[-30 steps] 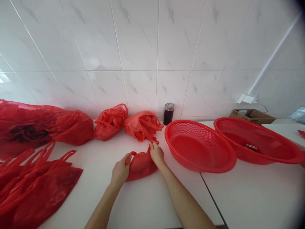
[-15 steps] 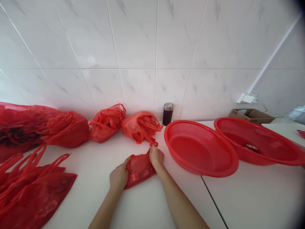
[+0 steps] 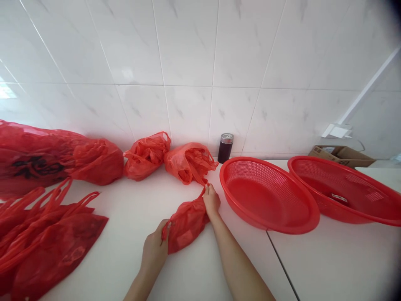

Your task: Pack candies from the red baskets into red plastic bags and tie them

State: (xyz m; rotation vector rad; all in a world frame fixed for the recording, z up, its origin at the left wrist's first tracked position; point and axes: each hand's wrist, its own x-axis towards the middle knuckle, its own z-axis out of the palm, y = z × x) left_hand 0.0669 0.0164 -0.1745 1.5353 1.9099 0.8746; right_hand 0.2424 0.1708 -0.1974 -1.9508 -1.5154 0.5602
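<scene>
Between my hands, on the white table point(image 3: 125, 251), lies a small red plastic bag point(image 3: 186, 225) with something inside that I cannot make out. My left hand point(image 3: 156, 244) is closed on its left edge. Fingers of my right hand point(image 3: 212, 200) pinch the gathered upper right end of the same bag. Just behind that hand sits a crumpled red bag point(image 3: 188, 161), its loose end hanging close to my fingertips. To the right of my right hand stands a red oval plastic basket point(image 3: 266, 196) with perforated sides.
A second red basket point(image 3: 338, 184) holds a small pale item. Behind stand a dark lidded tumbler point(image 3: 225, 148) and a cardboard box point(image 3: 347, 156). Several red bags point(image 3: 56, 246) lie at left; another crumpled bag point(image 3: 147, 156) and a large filled one point(image 3: 40, 161) line the tiled wall.
The bag has gone from flat and stretched to bunched, its right end drawn up into a narrow twist. My left hand turned slightly at its edge. The whole view shifted a little.
</scene>
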